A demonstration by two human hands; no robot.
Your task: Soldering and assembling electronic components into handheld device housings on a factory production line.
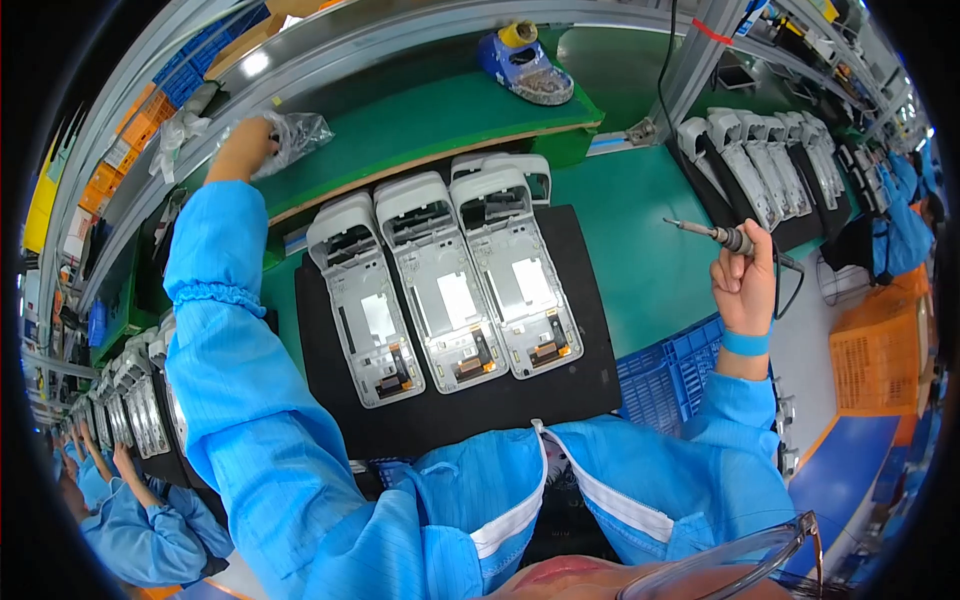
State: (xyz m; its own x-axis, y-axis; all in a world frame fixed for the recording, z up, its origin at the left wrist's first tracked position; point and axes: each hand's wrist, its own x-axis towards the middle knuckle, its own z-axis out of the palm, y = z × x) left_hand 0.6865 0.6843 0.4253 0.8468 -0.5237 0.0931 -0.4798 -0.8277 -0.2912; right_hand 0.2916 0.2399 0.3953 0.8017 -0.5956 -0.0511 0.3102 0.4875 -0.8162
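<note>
My left hand (pixel 250 148) is stretched out to the green shelf at the far left, its fingers curled at a crumpled clear plastic bag (pixel 300 138). What those fingers hold is hidden. In my right hand (pixel 745 285) is a soldering iron (pixel 730 238), its bare tip pointing left above the green bench. Three light grey device housings (pixel 375 315), (pixel 450 300), (pixel 525 285) lie side by side on a black mat (pixel 590 300) between my arms. Each shows a pale rectangle in the middle and a small board with orange-brown flex at the near end.
A blue soldering iron stand (pixel 525 68) sits on the raised green shelf (pixel 410 130). Another grey part (pixel 540 175) lies behind the housings. More housings stand in rows at right (pixel 745 165) and left (pixel 145 420). A blue crate (pixel 650 385) is below the bench; co-workers sit at the left.
</note>
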